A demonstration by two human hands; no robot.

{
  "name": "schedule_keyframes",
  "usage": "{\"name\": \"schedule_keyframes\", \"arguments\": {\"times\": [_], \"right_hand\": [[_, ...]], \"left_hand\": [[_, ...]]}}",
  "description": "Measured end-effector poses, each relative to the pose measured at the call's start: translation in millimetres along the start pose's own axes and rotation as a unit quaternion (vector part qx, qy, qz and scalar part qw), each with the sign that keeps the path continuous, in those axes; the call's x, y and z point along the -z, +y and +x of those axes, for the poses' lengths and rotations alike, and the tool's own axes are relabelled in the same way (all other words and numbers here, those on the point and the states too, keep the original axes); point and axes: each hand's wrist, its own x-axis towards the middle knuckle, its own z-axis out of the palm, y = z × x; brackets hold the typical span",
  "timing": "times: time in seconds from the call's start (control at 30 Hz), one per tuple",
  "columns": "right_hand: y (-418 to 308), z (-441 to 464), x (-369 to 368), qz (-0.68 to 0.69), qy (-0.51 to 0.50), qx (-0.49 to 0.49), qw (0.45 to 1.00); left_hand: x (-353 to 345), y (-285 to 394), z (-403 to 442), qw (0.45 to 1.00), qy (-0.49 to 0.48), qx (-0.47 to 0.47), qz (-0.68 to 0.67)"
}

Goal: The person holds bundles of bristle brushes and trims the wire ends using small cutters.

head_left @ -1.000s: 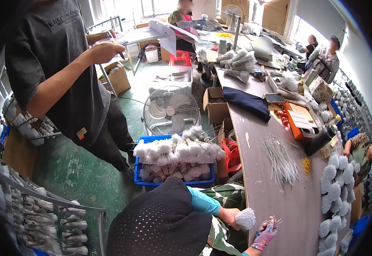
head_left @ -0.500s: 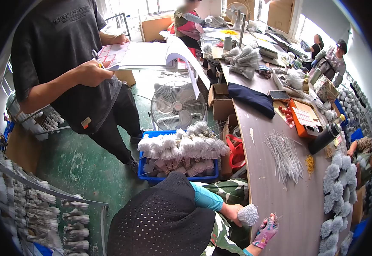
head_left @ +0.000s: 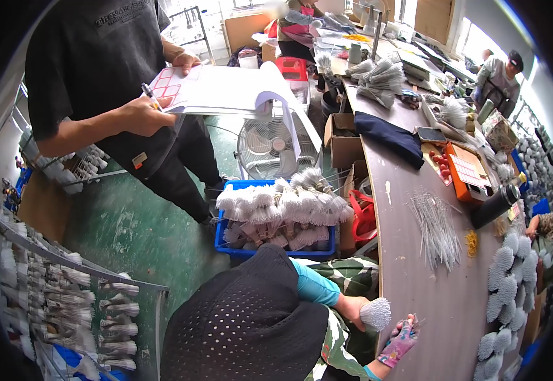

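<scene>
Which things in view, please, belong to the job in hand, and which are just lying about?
Seems part of the job:
white bundle in the left hand
loose white strands on the table
similar bundles in the blue basket

Probably just lying about:
dark cloth
black bottle
red bag

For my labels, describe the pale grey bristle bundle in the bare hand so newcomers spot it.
Follow the long brown table down its left edge. Near the bottom, a bare left hand grips the pale grey, round-headed bristle bundle. Unlike those piled in the blue plastic crate, it is held.
</scene>
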Motion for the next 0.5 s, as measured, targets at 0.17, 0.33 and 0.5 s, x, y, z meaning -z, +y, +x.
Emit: {"name": "schedule_keyframes", "arguments": {"times": [0.17,0.33,0.5], "right_hand": [[2.2,1.1,2.1,0.003,-0.004,0.000,1.000],[0.7,-2.1,-1.8,0.001,0.006,0.007,1.000],[3.0,-2.7,-2.8,0.006,0.005,0.018,1.000]], "left_hand": [[-1.6,5.9,-2.3,1.000,0.011,0.015,-0.009],[-3.1,1.6,-2.5,0.999,0.028,-0.009,-0.013],[-2.9,-9.9,-0.6,0.999,0.024,0.025,0.007]]}}
